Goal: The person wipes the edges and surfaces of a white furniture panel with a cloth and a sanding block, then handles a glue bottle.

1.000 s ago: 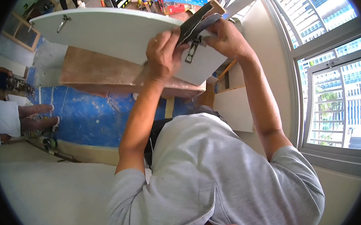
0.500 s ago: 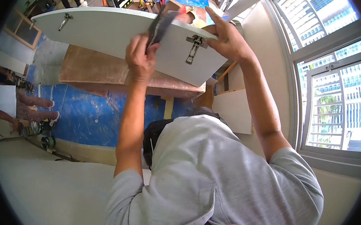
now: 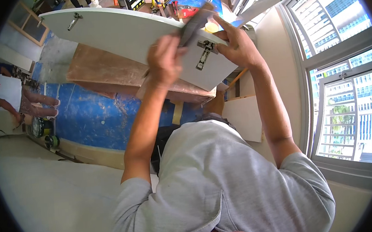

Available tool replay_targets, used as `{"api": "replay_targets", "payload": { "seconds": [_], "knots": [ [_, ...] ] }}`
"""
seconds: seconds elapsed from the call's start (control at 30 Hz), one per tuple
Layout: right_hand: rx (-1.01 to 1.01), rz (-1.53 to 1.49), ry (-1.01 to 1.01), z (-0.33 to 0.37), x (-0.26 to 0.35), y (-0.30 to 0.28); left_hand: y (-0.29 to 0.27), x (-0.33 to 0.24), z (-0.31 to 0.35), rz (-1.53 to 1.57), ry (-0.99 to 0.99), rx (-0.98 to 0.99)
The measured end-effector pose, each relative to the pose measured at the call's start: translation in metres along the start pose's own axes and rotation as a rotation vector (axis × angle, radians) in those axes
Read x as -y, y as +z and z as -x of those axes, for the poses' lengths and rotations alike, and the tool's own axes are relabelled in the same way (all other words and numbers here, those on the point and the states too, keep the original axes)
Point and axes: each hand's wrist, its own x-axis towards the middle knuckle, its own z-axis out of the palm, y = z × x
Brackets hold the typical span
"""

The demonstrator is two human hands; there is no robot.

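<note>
A white cabinet door (image 3: 115,37) stands on its long edge across a brown wooden box (image 3: 104,61). Its near face carries a metal hinge (image 3: 206,54) by the right end and another hinge (image 3: 75,21) by the far left end. My left hand (image 3: 165,60) is closed round a sanding block (image 3: 194,25), dark with a wood-coloured end, held at the door's top edge; both are motion-blurred. At the door's right end, my right hand (image 3: 238,47) grips the edge, thumb beside the hinge on the near face, other fingers over the top.
Beyond the door lie a black-and-yellow tin (image 3: 132,0), a red tool (image 3: 185,11) and a yellow cup (image 3: 211,27). Blue sheeting (image 3: 91,116) covers floor. Another person (image 3: 10,96) is at the left; a barred window (image 3: 345,109) is at the right.
My left hand has moved right along the door's top edge with the sanding block. My right hand keeps its hold at the door's end. The whole view has shifted slightly.
</note>
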Motion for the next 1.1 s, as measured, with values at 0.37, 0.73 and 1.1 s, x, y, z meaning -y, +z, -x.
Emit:
{"api": "replay_targets", "payload": {
  "seconds": [0.37,0.73,1.1],
  "knots": [
    [-0.033,0.096,0.078,0.002,0.004,0.01,-0.015,-0.001,0.0,0.037,-0.044,0.111],
    [-0.066,0.157,0.059,-0.002,0.022,0.011,-0.058,0.098,-0.01,-0.078,-0.096,-0.007],
    [-0.053,0.231,0.1,-0.004,0.03,0.013,-0.069,0.166,-0.01,-0.063,-0.411,-0.079]
  ]
}}
